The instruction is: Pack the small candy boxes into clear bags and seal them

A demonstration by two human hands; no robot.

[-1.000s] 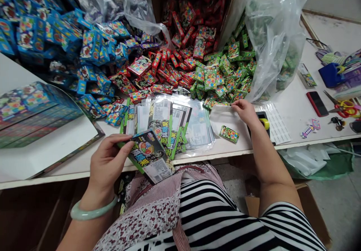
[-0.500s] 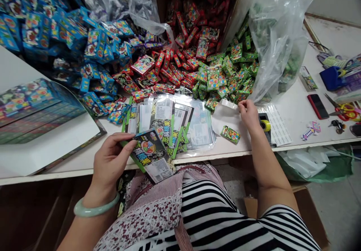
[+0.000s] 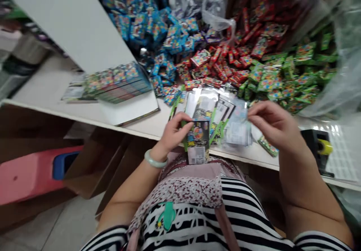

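We seemed to be partway through a single piece: our left hand (image 3: 175,134) gripped a black packet (image 3: 198,141) by its upper left edge, holding it at the near edge of the counter (image 3: 46,87), in front of the overlapping plastic sleeves (image 3: 239,127). Our right hand (image 3: 275,127) was raised to the right, thumb and forefinger close together; we could not tell whether they pinched anything thin. Near it, close to the near edge, a small green box (image 3: 268,147) lay apart from the others. To the left, a stack of packets (image 3: 121,79) in neat rows in the open carton (image 3: 135,111) looked to us like finished work. Much appeared to be left: blue boxes (image 3: 138,23), red boxes (image 3: 220,64) and green boxes (image 3: 270,81) lay loose in heaps on the far side.
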